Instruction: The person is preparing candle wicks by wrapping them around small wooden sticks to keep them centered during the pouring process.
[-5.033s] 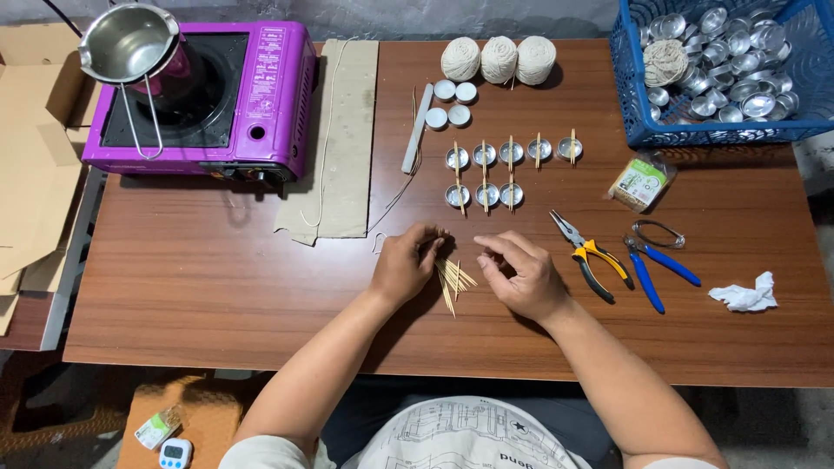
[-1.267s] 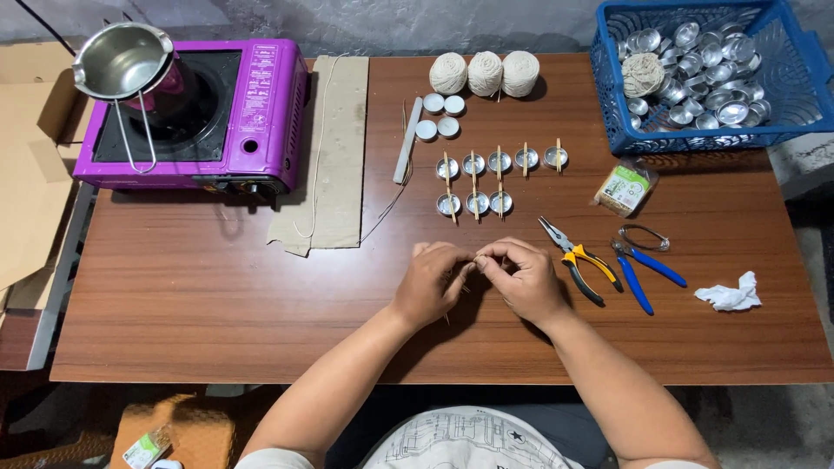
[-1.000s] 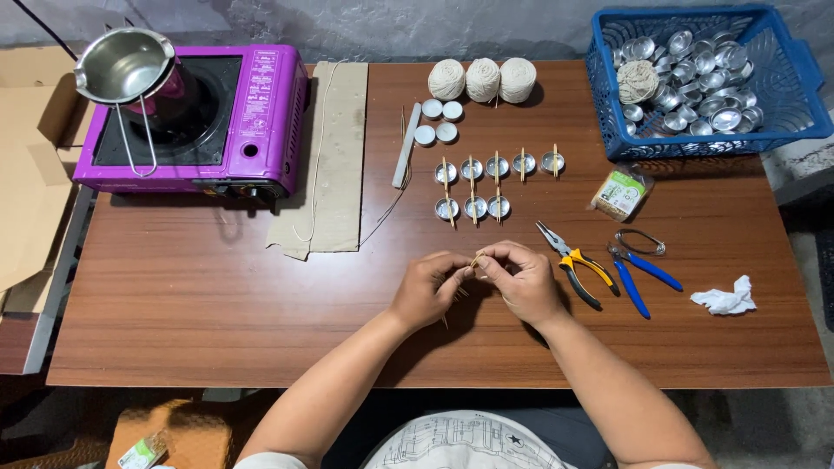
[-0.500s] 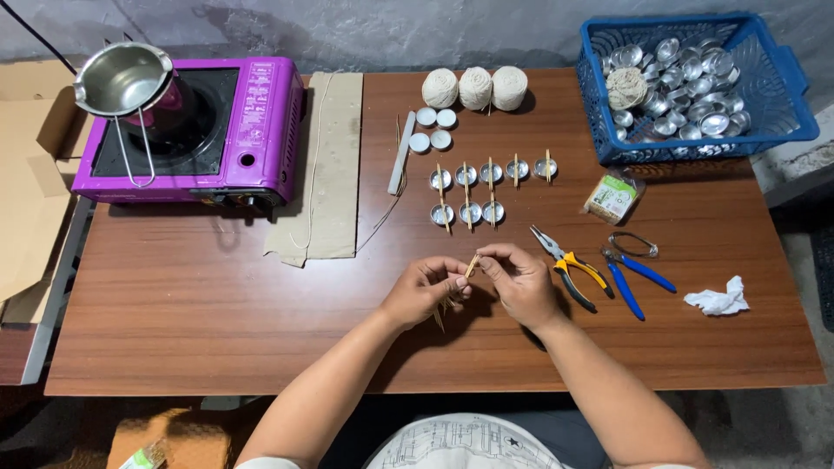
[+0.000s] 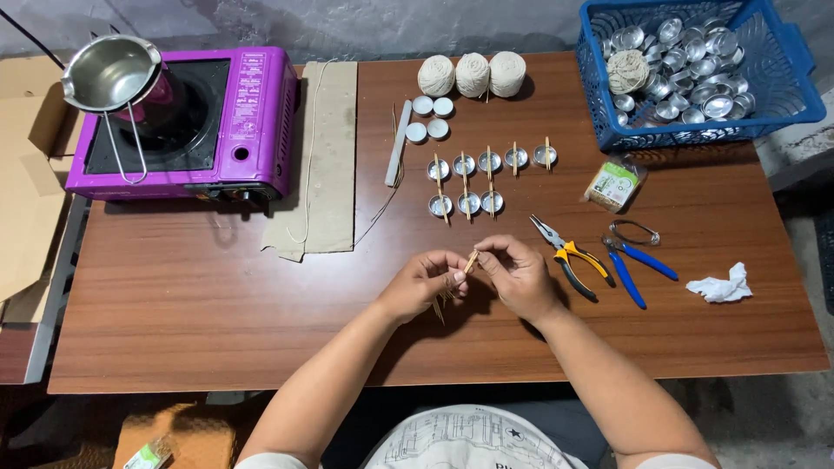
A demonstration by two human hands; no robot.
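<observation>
My left hand (image 5: 420, 283) and my right hand (image 5: 519, 277) meet over the wooden table (image 5: 191, 295), both pinching a short wooden stick (image 5: 470, 262) between their fingertips. A few more sticks (image 5: 440, 306) lie under my left hand, mostly hidden. Just beyond my hands stand two rows of small metal cups (image 5: 466, 182), each with a stick laid across its rim.
Yellow-handled pliers (image 5: 569, 260), blue-handled cutters (image 5: 632, 260) and a crumpled tissue (image 5: 718, 286) lie at the right. A blue basket (image 5: 799, 95) of metal cups, three twine balls (image 5: 472, 74), a purple stove (image 5: 252, 122) with a steel pot (image 5: 109, 71), cardboard (image 5: 326, 156) and a packet (image 5: 614, 184) sit farther back.
My hands left the loose sticks on the table, came together and lifted one stick, which both hands now pinch. The view shifted slightly.
</observation>
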